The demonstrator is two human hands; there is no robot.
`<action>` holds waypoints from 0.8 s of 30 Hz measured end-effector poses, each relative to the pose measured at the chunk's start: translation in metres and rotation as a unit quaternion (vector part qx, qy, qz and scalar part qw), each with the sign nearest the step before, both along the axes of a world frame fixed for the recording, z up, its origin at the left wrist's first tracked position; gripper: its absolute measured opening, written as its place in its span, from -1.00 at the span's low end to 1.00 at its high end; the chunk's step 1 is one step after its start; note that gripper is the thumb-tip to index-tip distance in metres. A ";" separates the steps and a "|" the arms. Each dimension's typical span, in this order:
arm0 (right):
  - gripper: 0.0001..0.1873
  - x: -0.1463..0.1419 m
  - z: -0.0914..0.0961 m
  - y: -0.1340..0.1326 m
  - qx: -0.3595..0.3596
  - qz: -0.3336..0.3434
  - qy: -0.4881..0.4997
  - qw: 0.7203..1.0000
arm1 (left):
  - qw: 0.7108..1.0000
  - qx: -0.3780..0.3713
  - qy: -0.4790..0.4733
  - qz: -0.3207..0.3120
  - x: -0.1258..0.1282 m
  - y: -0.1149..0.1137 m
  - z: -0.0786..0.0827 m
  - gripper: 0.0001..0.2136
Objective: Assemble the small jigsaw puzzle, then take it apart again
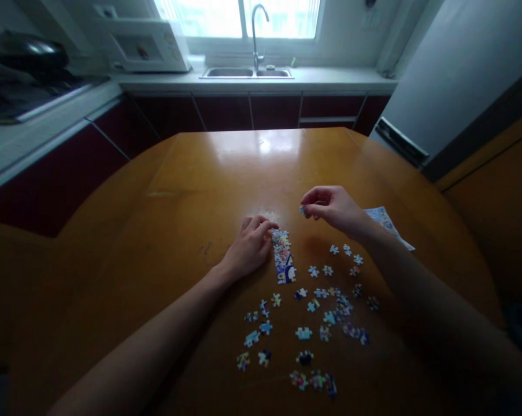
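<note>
A narrow strip of joined jigsaw pieces [283,257] lies on the wooden table. My left hand [252,242] rests at its left side, fingers stretched out, with the fingertips at the strip's upper edge. Above the table, to the right of the strip, my right hand [325,205] pinches a small light-blue puzzle piece [302,209] between thumb and forefinger. Several loose puzzle pieces [304,333] are scattered nearer to me, below and right of the strip; some lie close together in a cluster [342,309].
A printed picture sheet [388,225] lies partly behind my right forearm. The table [191,190] has a rounded edge. Beyond it stand a counter with a sink [230,73], a faucet [255,34] and a microwave [145,46]. A pan [30,49] sits on the stove at left; a fridge [455,75] stands right.
</note>
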State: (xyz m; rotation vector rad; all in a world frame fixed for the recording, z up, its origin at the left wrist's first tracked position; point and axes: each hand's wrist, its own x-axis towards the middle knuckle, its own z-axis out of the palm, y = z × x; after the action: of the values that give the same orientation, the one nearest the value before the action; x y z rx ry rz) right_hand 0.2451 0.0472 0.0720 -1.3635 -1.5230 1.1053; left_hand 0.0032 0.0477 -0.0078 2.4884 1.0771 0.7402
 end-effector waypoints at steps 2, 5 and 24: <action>-0.91 0.012 0.007 -0.013 0.010 -0.018 -0.024 0.999 | 1.000 0.002 -0.003 0.002 0.000 0.001 -0.002 -0.69; -0.90 0.038 0.006 -0.038 0.011 -0.043 -0.054 0.998 | 1.000 0.008 -0.003 0.003 -0.001 0.003 -0.004 -0.68; -0.90 0.096 -0.058 -0.165 -0.069 -0.099 -0.217 0.969 | 0.999 0.026 0.008 0.021 -0.002 0.008 -0.004 -0.73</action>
State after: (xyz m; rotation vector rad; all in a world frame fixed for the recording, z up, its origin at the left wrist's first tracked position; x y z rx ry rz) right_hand 0.3410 -0.1181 0.0140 -1.9039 -1.5859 0.8332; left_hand 0.0015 0.0555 -0.0114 2.5263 1.1332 0.7719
